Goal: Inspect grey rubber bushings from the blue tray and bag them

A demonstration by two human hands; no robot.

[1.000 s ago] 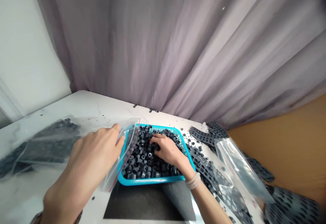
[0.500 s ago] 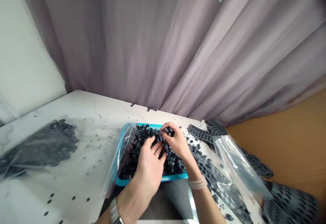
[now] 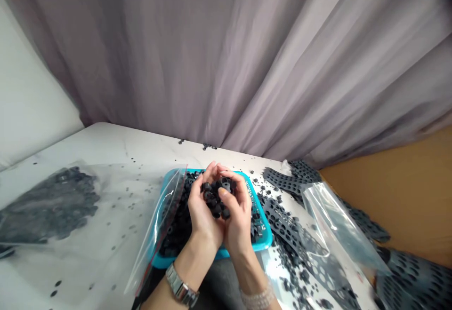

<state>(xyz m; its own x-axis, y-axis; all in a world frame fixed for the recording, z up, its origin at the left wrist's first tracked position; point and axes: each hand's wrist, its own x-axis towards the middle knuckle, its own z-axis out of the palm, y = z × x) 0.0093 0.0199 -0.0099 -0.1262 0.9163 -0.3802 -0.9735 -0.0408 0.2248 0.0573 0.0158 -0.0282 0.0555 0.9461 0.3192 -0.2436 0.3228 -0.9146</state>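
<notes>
Cupped together, my left hand (image 3: 205, 211) and my right hand (image 3: 238, 211) hold a heap of small black ring-shaped pieces (image 3: 215, 199). My fingers curl around the heap, and my right thumb lies on top of it. Below them is a blue plastic basket (image 3: 266, 237) with more of the same black pieces (image 3: 176, 225) in it. A clear zip bag (image 3: 155, 225) with a red seal line lies over the basket's left edge.
On the left lies a clear bag of black pieces (image 3: 60, 202). Perforated dark sheets (image 3: 282, 183) and another clear plastic bag (image 3: 335, 225) are at the right, among scattered bits. A grey curtain (image 3: 183, 56) hangs behind the white table (image 3: 120, 136).
Both hands have come together into a cup and now lift a heap of black pieces above the basket. Before, they were apart, with fingers among the pieces. The view has shifted slightly.
</notes>
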